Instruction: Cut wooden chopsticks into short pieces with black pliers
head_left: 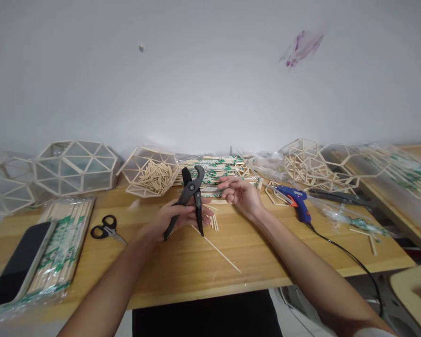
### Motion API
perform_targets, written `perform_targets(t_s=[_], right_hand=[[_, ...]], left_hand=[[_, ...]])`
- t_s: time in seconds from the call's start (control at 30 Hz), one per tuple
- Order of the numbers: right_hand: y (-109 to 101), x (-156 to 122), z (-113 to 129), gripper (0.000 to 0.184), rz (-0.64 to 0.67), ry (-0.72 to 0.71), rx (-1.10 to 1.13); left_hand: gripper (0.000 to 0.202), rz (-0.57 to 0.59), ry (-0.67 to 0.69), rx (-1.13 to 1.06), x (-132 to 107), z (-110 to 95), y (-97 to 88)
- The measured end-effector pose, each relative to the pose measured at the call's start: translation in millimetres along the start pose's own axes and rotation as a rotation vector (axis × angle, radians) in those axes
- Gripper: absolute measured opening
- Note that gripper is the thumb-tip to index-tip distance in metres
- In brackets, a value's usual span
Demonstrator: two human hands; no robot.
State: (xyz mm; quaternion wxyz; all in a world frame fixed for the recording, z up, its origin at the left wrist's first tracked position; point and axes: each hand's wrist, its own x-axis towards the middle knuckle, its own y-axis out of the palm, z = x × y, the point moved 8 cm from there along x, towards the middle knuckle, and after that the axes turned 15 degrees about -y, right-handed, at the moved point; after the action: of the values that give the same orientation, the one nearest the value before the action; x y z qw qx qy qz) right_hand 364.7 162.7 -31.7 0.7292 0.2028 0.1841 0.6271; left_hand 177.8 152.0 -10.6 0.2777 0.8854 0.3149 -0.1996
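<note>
Pale wood forms the worktop (252, 276), carrying a lattice bowl (133, 161) that a knock could tip. Over its middle, the left hand (185, 218) has its grip loosely around the spread handles of a black cutter (191, 188), which could slip; its parted jaws could nip the right hand (244, 195), half-curled nearby, seemingly empty. A glue gun (297, 202) could be dragged by a snagged cord (352, 256). One long stick (224, 256), partly hidden, could roll; short sticks (215, 222) could scatter if brushed.

Pale wall (210, 93), wooden table (161, 276), perhaps stool (414, 289)
</note>
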Motion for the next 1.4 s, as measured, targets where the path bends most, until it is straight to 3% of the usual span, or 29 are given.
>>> perform_targets(t_s=[0.13,0.33,0.47,0.57,0.63,0.77,0.87,0.97,1.1,1.4], right_hand=[[1.3,-0.5,2.2,0.02,0.02,-0.07,-0.113],[7.9,-3.3,0.2,0.046,0.101,-0.19,-0.362],[11.3,-6.2,3.2,0.05,0.152,-0.283,-0.511],[18.2,-10.2,7.9,0.049,0.237,-0.354,-0.625],[25.0,-14.3,13.9,0.046,0.314,-0.446,-0.785],[45.0,-26.8,17.5,0.041,0.557,-0.649,-1.115],[54.2,-34.8,10.8,0.04,0.717,-0.695,-1.186],[56.0,-37.8,5.8,0.041,0.766,-0.698,-1.243],[57.3,-39.9,2.2,0.039,0.802,-0.708,-1.33],[60.5,-43.1,3.8,0.033,0.797,-0.79,-1.437]], left_hand=[[0.035,0.061,-0.049,-0.112,3.2,3.8,2.9],[0.032,-0.148,-0.09,-0.082,13.0,18.1,-16.6],[0.035,-0.143,-0.059,-0.064,13.4,18.0,-14.2],[0.036,-0.259,-0.034,0.013,10.4,16.2,-16.4],[0.037,-0.339,0.066,0.059,7.1,8.9,-17.7],[0.032,-0.563,0.395,0.087,-9.3,-10.4,-28.5],[0.03,-0.721,0.562,0.058,-25.4,-17.2,-37.7],[0.025,-0.808,0.662,0.02,-39.5,-23.0,-40.7],[0.021,-0.833,0.664,-0.006,-46.2,-29.0,-41.3],[0.018,-0.771,0.662,-0.014,-46.2,-35.9,-46.0]])
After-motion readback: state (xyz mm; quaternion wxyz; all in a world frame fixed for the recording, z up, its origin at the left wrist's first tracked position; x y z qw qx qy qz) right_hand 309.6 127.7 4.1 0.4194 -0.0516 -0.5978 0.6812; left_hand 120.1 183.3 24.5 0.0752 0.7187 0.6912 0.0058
